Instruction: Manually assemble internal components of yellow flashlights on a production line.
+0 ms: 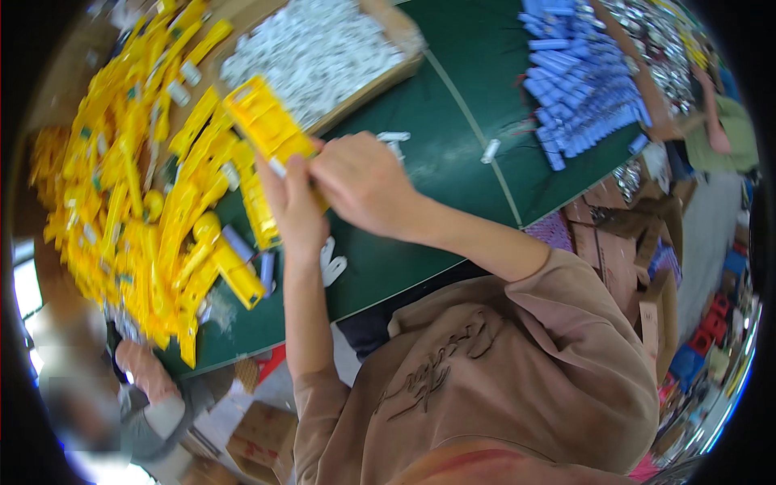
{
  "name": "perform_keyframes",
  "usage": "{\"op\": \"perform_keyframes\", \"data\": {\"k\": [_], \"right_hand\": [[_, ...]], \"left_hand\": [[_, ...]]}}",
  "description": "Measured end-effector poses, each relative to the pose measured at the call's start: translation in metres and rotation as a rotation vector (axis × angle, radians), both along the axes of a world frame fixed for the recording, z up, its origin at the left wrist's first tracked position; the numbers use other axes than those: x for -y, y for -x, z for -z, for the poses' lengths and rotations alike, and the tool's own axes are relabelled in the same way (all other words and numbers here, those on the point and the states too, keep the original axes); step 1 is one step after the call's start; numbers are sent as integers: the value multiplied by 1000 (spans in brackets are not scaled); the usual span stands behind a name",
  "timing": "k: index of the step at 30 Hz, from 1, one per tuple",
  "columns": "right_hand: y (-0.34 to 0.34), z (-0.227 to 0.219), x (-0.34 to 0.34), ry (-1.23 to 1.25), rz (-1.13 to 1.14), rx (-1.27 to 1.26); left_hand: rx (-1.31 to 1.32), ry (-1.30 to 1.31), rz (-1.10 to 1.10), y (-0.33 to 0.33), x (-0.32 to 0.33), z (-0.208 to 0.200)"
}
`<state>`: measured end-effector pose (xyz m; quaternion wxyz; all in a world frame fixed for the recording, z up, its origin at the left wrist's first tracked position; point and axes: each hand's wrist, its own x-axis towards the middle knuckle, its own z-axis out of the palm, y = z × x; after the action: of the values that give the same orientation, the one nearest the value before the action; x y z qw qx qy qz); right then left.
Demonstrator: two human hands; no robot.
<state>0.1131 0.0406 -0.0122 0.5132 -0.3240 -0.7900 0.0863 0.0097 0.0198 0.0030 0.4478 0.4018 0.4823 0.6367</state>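
Observation:
Over the green table, my left hand [295, 206] is closed around a yellow plastic housing [265, 120], an open shell with ribs inside, tilted up to the left. My right hand [362, 179] presses against the housing's lower end with its fingers curled in. What the right fingers pinch is hidden behind the knuckles. Just below the hands lie small white plastic pieces [332, 265]. A blue-purple cylindrical cell [267, 273] sits beside another yellow housing [237, 275] to the left of my left forearm.
A big heap of yellow housings [121, 202] covers the table's left side. A cardboard tray [412, 61] of small white parts stands at the back. Blue cylindrical cells [574, 89] are piled at the right. Other people [719, 133] are at the far right and lower left.

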Motion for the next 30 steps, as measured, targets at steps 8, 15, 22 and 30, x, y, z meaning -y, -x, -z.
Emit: {"op": "perform_keyframes", "data": {"k": [8,15,22,30], "right_hand": [[-149,-47,-65,68,240,631],[-308,-9,-164,-53,410,1393],[-279,-31,-161,182,218,1058],[-139,-54,-68,1059,-467,-348]], "left_hand": [[-78,58,188,7,13,-1],[-130,51,217,2,12,-4],[-118,48,229,6,12,4],[-127,56,317,1,21,2]]}}
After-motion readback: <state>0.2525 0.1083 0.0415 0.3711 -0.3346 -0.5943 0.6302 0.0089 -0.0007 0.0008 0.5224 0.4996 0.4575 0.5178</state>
